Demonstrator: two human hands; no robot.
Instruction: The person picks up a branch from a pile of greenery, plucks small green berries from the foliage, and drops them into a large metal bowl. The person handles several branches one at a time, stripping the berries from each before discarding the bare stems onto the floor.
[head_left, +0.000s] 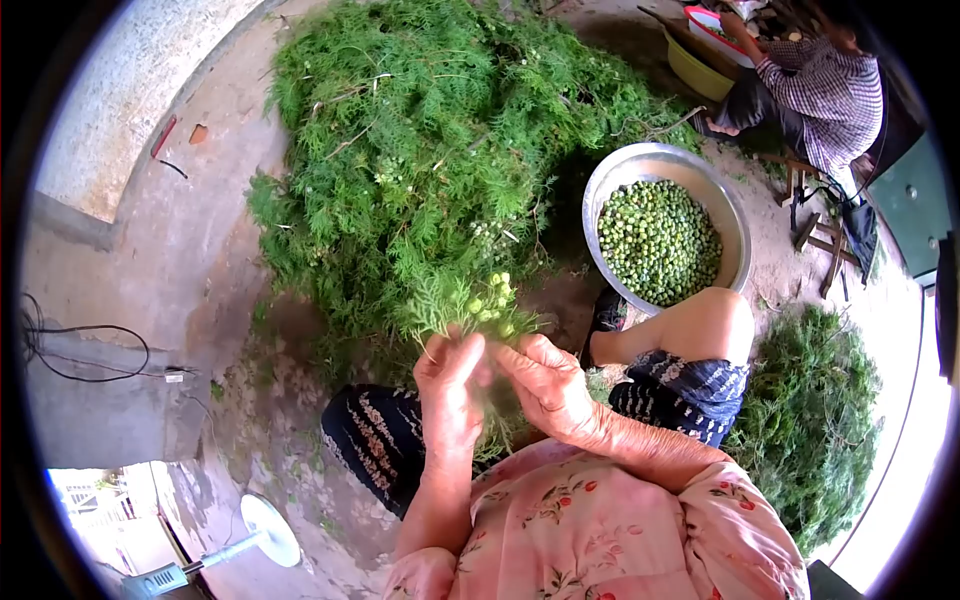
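Observation:
A leafy green sprig [438, 305] with small round yellow-green fruits [492, 300] is held up before my lap. My left hand [448, 385] is closed around its stem, thumb pointing up. Beside it, my right hand [550, 385] is closed in a pinch at the sprig's right side, just below the fruits; its fingertips are partly hidden and blurred. Beyond my hands lies a large heap of cut green branches [430, 150]. To the right of the heap stands a wide metal basin [738, 215] holding many small round green fruits [660, 240].
A second pile of greenery [810, 420] lies at my right. Another person [825, 95] sits at the upper right near a yellow-green tub [695, 68] and a red-rimmed basin [710, 22]. A wooden stool [828, 245], a fan [268, 530] and a black cable [100, 328] are around me.

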